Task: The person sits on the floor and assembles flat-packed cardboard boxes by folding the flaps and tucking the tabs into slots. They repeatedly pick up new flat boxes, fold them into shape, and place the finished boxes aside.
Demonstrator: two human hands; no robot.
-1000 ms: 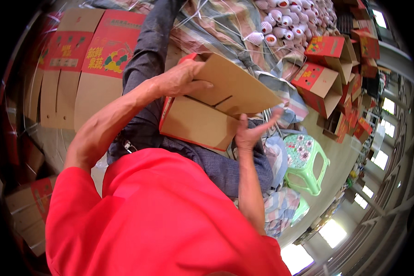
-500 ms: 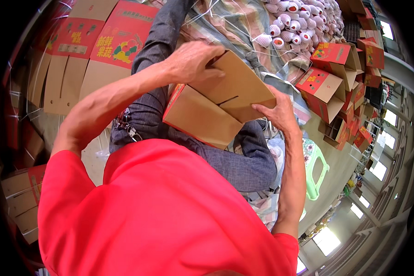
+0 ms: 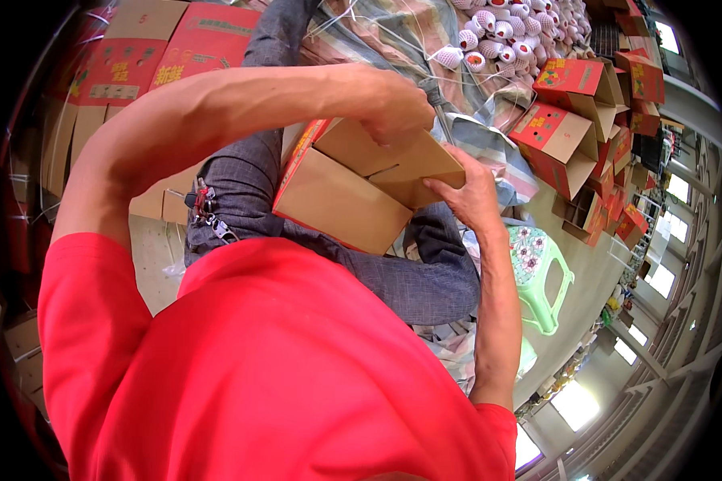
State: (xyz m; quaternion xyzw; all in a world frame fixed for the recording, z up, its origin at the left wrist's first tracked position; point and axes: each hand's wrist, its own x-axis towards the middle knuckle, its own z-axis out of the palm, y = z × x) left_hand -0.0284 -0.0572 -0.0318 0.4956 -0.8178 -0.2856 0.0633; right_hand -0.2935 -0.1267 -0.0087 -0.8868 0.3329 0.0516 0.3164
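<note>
A small cardboard box [image 3: 341, 186], brown on the panels facing me and red along its left edge, rests tilted over my lap. One brown flap with a short dark slot lies angled across its far side. My right hand [image 3: 472, 188] grips the right end of this flap, thumb on the near face and fingers behind. Over the far part of the flap, my left hand [image 3: 397, 104] is bent down with its fingers curled in. The fingertips are mostly hidden, so what they hold, if anything, does not show.
Fruits in white foam nets [image 3: 505, 36] are heaped on a striped sheet [image 3: 377, 40] ahead. Open red and brown boxes [image 3: 555, 148] stand to the right, near a pale green stool [image 3: 541, 276]. Flattened red cartons [image 3: 124, 68] lie at the left.
My left hand has moved right along the flap, from its upper left corner to its far part, and its fingers have curled downward. My right hand keeps its grip.
</note>
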